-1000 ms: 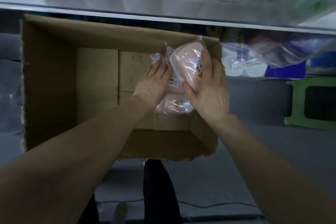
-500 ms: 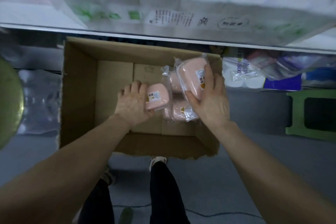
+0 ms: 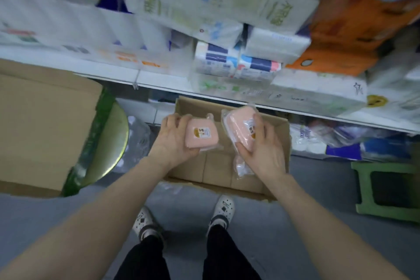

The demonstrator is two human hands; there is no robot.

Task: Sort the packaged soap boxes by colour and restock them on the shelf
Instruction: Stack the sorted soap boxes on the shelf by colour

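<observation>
Left soap box: pink, film-wrapped, label up, held above the open carton.
Left hand: fingers curled round its left edge.
Right soap box: pink, tilted, over the carton's right half.
Right hand: wrapped round it, forefinger beside the label.
Pink pack: lies in the carton, right side.
Shelf: just behind the carton.

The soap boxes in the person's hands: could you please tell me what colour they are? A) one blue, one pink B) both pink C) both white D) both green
B: the left hand grips a pink soap box and the right hand grips a second pink soap box, both held above the open carton.
</observation>
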